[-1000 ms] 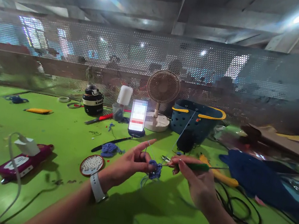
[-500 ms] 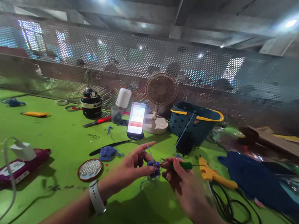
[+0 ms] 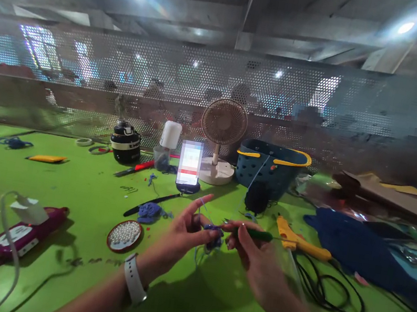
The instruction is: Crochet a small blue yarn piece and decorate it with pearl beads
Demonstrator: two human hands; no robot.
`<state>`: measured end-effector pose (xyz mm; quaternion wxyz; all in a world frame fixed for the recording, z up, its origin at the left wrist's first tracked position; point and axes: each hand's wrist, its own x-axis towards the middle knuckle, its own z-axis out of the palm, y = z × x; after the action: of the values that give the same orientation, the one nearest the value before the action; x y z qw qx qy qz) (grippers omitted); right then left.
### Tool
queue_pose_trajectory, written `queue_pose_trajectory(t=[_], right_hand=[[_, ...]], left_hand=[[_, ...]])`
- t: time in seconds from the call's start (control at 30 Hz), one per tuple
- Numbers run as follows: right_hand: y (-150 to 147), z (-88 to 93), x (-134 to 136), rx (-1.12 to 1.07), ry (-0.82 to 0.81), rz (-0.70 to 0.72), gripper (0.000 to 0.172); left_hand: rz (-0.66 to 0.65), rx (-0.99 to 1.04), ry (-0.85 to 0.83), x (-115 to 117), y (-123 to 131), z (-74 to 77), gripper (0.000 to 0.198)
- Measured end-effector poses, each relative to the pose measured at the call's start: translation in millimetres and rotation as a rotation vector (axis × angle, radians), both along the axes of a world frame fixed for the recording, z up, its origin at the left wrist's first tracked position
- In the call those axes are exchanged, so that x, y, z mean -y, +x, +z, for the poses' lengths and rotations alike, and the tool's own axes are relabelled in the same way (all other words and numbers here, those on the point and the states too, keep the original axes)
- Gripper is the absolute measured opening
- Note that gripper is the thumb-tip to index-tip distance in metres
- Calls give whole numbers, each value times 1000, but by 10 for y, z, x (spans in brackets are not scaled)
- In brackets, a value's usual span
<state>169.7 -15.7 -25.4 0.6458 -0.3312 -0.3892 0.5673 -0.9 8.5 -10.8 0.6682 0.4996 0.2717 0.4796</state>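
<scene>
My left hand pinches a small piece of blue-purple crochet work between thumb and fingers. A light blue strand of yarn runs over its raised index finger. My right hand is closed round the green handle of a crochet hook, whose tip points left into the crochet piece. A loose yarn end hangs under the work. From the dark yarn ball behind my hands, a strand rises to the basket's rim. My fingers partly hide the stitches.
Left of my hands are a dish of white beads, blue crocheted pieces and a maroon power strip. A lit phone, a fan and a blue basket stand behind. At right lie a yellow glue gun and dark blue cloth.
My right hand has turned slightly, and the hook now lies more level, its handle more exposed. The left hand still holds the crochet piece. The view has shifted a little.
</scene>
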Motion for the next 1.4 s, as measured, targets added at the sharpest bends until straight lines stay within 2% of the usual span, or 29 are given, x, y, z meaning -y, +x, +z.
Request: queue_pose_trajectory(t=[0.1,0.2,0.37,0.67,0.97,1.2,1.4], right_hand=[[-15,-7,13,135,140,-53,18],[-16,-21,3,198,190,-74,17],[-9,-45,6,223,169,-74,17],[-20,14,58,54,95,-6,19],[12,12,58,-16,5,66,17],[33,42,39,29,13,55,19],[65,62,43,102,86,56,18]], left_hand=[[-43,51,-41,14,0,2,81],[-34,82,-53,28,9,3,81],[-8,97,-62,49,33,9,78],[-102,175,-149,38,-15,10,112],[-165,206,-207,13,-36,33,122],[-200,210,-246,-1,-57,6,112],[-293,235,-251,-43,-87,-51,108]])
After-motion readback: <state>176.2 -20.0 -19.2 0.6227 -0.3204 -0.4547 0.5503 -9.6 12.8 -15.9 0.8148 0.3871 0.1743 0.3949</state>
